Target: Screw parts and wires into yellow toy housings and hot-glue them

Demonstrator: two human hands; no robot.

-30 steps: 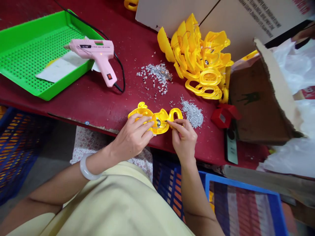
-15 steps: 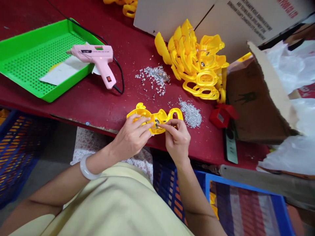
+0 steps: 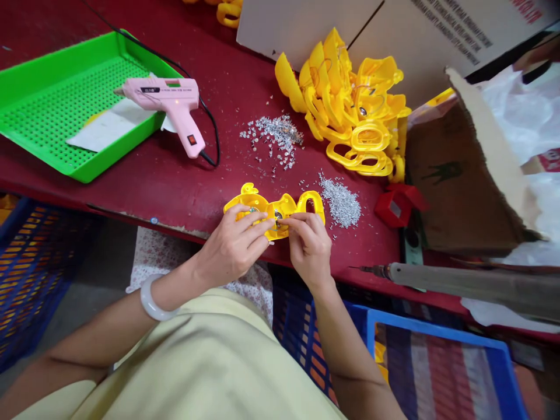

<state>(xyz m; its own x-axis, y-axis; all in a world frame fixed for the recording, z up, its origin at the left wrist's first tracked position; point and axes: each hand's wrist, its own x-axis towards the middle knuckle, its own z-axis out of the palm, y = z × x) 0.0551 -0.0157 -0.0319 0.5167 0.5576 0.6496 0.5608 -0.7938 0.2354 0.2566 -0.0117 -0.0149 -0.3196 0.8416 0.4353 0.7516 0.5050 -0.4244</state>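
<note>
A yellow plastic shell [image 3: 285, 204] with a loop-shaped end lies open side up at the table's front edge. Inside it sits a small round metal part [image 3: 277, 217]. My left hand [image 3: 234, 245] grips the shell's left half, its fingers lying across the inside. At the round part, the thumb and forefinger of my right hand [image 3: 311, 248] are pinched together; whatever they hold is too small to make out. A heap of small silver screws [image 3: 342, 202] lies just right of the shell, and a looser heap of small metal pieces [image 3: 282, 133] lies beyond it.
A pink glue gun [image 3: 170, 99] rests against a green tray [image 3: 98, 166] at the left. Yellow shells [image 3: 336, 99] are piled at the back. To the right are a red box [image 3: 392, 209], a cardboard box [image 3: 472, 204] and an electric screwdriver [image 3: 455, 281]. A blue crate [image 3: 441, 329] stands below.
My right hand has shifted slightly left along the shell, still pinched at the round part. The screwdriver has swung away from me, its tip now over the table edge. My left hand stays put.
</note>
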